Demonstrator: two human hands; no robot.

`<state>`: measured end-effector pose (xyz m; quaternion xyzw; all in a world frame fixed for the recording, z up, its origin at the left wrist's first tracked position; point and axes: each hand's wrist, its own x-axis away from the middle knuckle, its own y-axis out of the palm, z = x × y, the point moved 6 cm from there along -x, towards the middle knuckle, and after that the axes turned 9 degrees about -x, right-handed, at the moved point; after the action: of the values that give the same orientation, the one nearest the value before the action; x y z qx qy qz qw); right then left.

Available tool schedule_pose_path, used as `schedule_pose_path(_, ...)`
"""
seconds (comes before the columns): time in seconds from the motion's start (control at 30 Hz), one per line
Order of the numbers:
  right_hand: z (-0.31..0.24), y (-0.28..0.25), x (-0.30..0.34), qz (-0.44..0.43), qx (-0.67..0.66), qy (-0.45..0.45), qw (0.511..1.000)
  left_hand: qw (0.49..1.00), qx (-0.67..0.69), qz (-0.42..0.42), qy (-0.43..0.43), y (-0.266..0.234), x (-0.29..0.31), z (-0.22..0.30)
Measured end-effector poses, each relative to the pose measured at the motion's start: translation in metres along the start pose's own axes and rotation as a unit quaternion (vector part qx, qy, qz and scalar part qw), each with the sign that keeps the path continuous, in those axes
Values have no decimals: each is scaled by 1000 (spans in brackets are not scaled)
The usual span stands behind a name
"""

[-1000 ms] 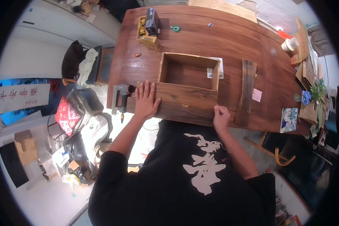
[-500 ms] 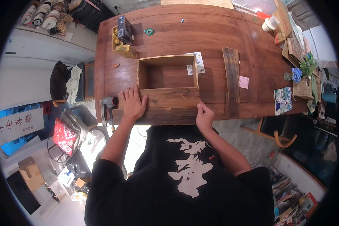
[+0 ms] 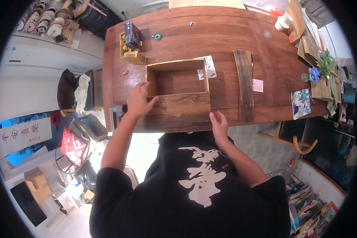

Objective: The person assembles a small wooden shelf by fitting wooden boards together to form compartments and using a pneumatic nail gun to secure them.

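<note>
An open-topped wooden box [image 3: 178, 64] stands near the table's front edge. On its near side lie a brown board [image 3: 182, 104] and, nearer me, a darker plank [image 3: 174, 123] along the edge. My left hand [image 3: 140, 102] is open at the box's left front corner, its fingers by the left wall and its thumb spread toward the brown board. My right hand [image 3: 219, 122] is open, its fingertips at or beside the right end of the dark plank; exact contact cannot be made out. Left of my left hand sits a grey and black tool [image 3: 117, 113].
A loose dark plank [image 3: 244, 85] lies right of the box, beside a pink slip [image 3: 258, 85]. Farther back are a yellow box [image 3: 135, 57], a black carton [image 3: 133, 35] and a green tape roll [image 3: 158, 37]. A flower basket [image 3: 323, 90] stands at the right edge.
My left hand has lifted from lying flat on the boards and shifted to the box's left corner. The right hand's pinch has loosened, and it has moved slightly right and nearer me.
</note>
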<state>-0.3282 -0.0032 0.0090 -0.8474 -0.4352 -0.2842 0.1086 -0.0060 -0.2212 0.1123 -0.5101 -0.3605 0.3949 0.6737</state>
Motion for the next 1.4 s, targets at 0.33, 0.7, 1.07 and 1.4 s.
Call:
schedule_pose_path(0.33, 48, 29, 48, -230, -239, 387, 860, 926, 35, -370, 65, 60, -63, 63)
schedule_pose_path(0.7, 75, 100, 91, -285, -285, 455, 794, 981, -118, -102, 116, 52, -170, -20)
schedule_pose_path(1.07, -6, 90, 49, -142, -215, 346, 902, 979, -58, -127, 146, 4, -189, -41)
schedule_pose_path(1.4, -161, 83, -78, -92, 167, -22, 981, 986, 31, 23, -161, -1, -53, -61)
